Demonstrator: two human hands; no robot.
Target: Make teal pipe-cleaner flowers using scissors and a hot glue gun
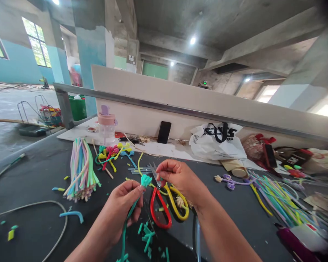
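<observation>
In my left hand (125, 203) a green fuzzy stem (125, 227) is pinched just below its bunched, looped head (145, 180). My right hand (177, 178) is closed, thumb and fingertips pressed together close to the right of that head. A tiny bit seems to be between those fingertips, too small to make out. Directly under the right hand lie scissors (161, 214) with a red and a yellow handle loop, their blades pointing away from me and partly covered by the fingers. Short green cut pieces (147, 234) are scattered on the dark table between my forearms.
A bundle of pastel fuzzy stems (82, 171) stands at left, with colourful twisted stems (113, 154) beyond it. Along the back are a bottle (106, 127), a phone (164, 132) and a white bag (217, 140). More stems (276, 198) lie at right; a cable (62, 225) curves at left.
</observation>
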